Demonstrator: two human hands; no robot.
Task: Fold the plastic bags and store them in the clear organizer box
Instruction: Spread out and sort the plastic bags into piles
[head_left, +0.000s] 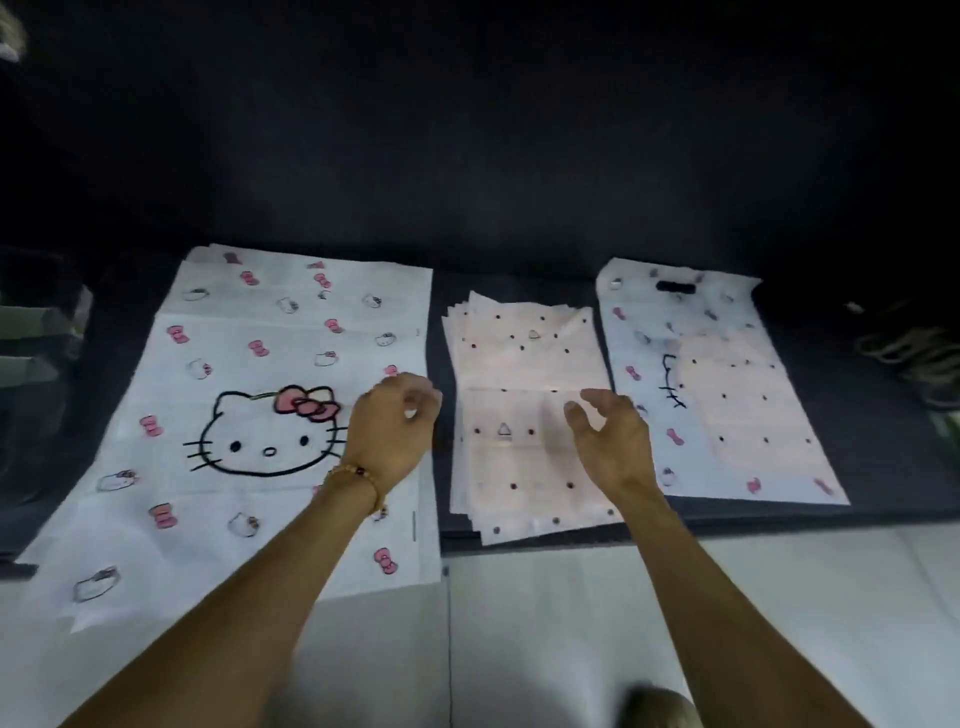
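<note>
While both hands hover loosely open, holding nothing, I see my right hand (610, 441) nearest the dotted bags (519, 415), lengthwise away beneath it.

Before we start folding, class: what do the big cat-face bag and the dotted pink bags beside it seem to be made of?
Cat-face bag: likely thin white plastic film, matte, judging by its soft fold creases and flat printed bows.
Dotted pink bags: probably thin, slightly see-through plastic, with a faint sheen and sheet edges fanned in a stack.

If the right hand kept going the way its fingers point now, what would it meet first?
Probably the pink dotted bag stack. The right hand hangs open above it, fingers aimed forward and slightly left; its height over the stack is unclear.
</note>
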